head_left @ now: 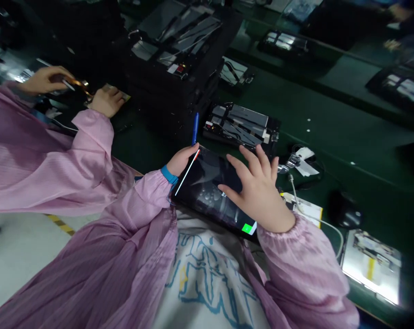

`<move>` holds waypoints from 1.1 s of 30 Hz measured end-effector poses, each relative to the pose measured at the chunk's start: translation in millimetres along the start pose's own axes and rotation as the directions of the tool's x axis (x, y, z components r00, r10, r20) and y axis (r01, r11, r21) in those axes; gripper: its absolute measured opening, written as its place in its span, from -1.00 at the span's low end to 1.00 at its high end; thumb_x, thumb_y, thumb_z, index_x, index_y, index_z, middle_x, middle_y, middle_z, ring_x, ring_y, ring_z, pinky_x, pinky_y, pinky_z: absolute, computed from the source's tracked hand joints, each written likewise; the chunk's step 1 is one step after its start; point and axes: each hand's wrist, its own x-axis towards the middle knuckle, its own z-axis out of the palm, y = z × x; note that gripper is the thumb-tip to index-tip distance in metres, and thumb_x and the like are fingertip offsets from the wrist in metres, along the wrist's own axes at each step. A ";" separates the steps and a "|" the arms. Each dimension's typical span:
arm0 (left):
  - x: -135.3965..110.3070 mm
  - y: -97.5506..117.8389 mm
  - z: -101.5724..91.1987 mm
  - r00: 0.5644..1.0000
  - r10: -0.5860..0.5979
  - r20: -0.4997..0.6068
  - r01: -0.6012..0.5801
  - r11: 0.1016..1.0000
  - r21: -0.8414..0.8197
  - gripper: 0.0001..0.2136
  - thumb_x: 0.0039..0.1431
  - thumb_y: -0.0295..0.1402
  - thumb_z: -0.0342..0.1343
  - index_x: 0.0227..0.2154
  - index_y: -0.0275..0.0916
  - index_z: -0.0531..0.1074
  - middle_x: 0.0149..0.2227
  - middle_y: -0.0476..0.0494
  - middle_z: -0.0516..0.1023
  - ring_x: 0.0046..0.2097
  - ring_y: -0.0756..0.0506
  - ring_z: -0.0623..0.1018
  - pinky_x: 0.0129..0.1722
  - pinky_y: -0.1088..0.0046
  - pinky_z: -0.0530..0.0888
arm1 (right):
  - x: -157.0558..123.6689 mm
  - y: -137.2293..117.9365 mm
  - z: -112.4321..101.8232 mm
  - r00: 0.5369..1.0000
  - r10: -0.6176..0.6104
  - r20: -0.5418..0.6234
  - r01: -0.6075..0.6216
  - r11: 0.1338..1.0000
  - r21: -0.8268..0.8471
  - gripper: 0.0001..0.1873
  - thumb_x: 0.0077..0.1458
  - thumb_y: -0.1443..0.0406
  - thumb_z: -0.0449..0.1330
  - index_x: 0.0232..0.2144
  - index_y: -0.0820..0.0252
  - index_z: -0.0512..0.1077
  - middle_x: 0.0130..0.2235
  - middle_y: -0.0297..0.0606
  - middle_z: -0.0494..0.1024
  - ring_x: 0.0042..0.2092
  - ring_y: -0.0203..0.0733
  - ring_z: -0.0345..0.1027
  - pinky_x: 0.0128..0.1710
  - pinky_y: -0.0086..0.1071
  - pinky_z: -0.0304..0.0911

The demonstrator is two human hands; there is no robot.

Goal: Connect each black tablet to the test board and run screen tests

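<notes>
Left grip (180,161) holds a tablet (208,176); right grip (262,194) spreads over it.

Electronics workshop with open-backed devices (249,120)

On the dark green table (371,153), a black computer mouse (345,209) sits near a white cable (341,242) and a silver panel (381,269); an opened electronic device (241,124) lies near a dark stack (189,59). Yellow-and-black tape (60,224) runs along the floor (35,260).

Item: my shirt (207,258), large blue outlined lettering (216,299) across the front, broken by folds, unreadable. Item: the tablet (207,178) I hold, small white characters (223,194) mid-screen, illegible. Item: floor (25,260), yellow-and-black striped tape (59,224).
</notes>
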 end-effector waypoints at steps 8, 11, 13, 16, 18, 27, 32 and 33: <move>4.6 -1.1 -8.3 1.000 0.024 -0.002 -0.023 0.999 0.037 -0.71 0.08 -0.14 0.23 -0.44 -0.33 0.52 -0.50 -0.04 0.56 -0.38 -0.03 0.57 -0.23 0.46 0.44 | -57.6 59.8 4.7 0.952 0.307 0.011 -0.305 0.941 0.150 -0.17 0.08 -0.06 0.11 0.30 0.09 0.00 0.31 0.06 0.06 0.36 0.38 -0.24 0.17 0.37 -0.16; 6.3 -0.4 -8.6 1.000 0.022 -0.014 -0.022 0.998 0.053 -0.70 0.07 -0.12 0.23 -0.44 -0.32 0.52 -0.50 -0.03 0.55 -0.40 -0.03 0.57 -0.25 0.46 0.44 | -83.0 66.3 7.5 0.943 0.306 0.130 -0.325 0.932 0.159 0.07 -0.03 -0.13 0.18 0.35 0.11 -0.20 0.36 0.10 -0.11 0.36 0.48 -0.36 0.15 0.43 -0.19; 6.6 0.0 -7.8 1.000 0.021 -0.013 -0.021 0.998 0.059 -0.69 0.08 -0.11 0.22 -0.44 -0.32 0.52 -0.50 -0.04 0.55 -0.40 -0.04 0.57 -0.26 0.45 0.44 | -94.5 61.0 10.4 0.936 0.284 0.206 -0.311 0.944 0.112 0.21 -0.11 -0.14 0.25 0.37 0.11 -0.31 0.38 0.13 -0.24 0.36 0.54 -0.46 0.13 0.48 -0.22; 6.2 0.7 -5.7 1.000 0.017 -0.006 -0.016 0.998 0.060 -0.69 0.09 -0.12 0.21 -0.44 -0.32 0.52 -0.50 -0.05 0.56 -0.39 -0.05 0.58 -0.27 0.45 0.45 | -102.0 52.3 11.8 0.940 0.271 0.206 -0.291 0.954 0.072 0.29 -0.13 -0.14 0.28 0.37 0.13 -0.40 0.39 0.17 -0.34 0.35 0.58 -0.56 0.10 0.53 -0.25; 5.5 1.3 -4.0 1.000 0.001 -0.011 0.000 0.999 0.053 -0.70 0.10 -0.13 0.21 -0.45 -0.32 0.52 -0.50 -0.06 0.56 -0.39 -0.05 0.58 -0.26 0.45 0.46 | -101.6 48.7 8.1 0.957 0.255 0.140 -0.270 0.958 0.099 0.31 -0.13 -0.15 0.27 0.36 0.17 -0.43 0.39 0.20 -0.36 0.35 0.57 -0.58 0.10 0.54 -0.25; 2.7 0.7 1.1 0.998 -0.031 -0.052 0.032 0.999 0.029 -0.71 0.14 -0.17 0.18 -0.49 -0.33 0.49 -0.54 -0.03 0.54 -0.51 0.01 0.52 -0.36 0.49 0.45 | -77.8 -23.7 12.9 0.994 -0.091 0.062 0.087 0.994 0.073 -0.35 0.08 0.14 0.22 0.21 -0.02 0.20 0.37 -0.08 0.00 0.39 0.36 -0.37 0.18 0.45 -0.22; -0.9 1.9 5.1 0.998 -0.050 -0.037 0.051 0.999 0.015 -0.69 0.18 -0.16 0.15 -0.46 -0.36 0.49 -0.55 -0.05 0.55 -0.52 0.01 0.52 -0.35 0.47 0.46 | -73.1 -42.7 29.8 0.991 -0.121 0.057 0.119 0.992 0.029 -0.52 0.13 0.24 0.19 0.12 0.01 0.33 0.31 -0.08 0.18 0.37 0.31 -0.25 0.17 0.47 -0.23; -1.5 2.3 5.8 0.998 -0.054 -0.038 0.055 0.998 0.012 -0.69 0.18 -0.16 0.14 -0.47 -0.36 0.49 -0.55 -0.06 0.55 -0.52 0.01 0.52 -0.34 0.47 0.46 | -72.7 -42.4 30.4 0.992 -0.120 0.047 0.119 0.993 0.029 -0.54 0.13 0.23 0.19 0.10 0.02 0.34 0.30 -0.08 0.18 0.37 0.31 -0.25 0.17 0.47 -0.23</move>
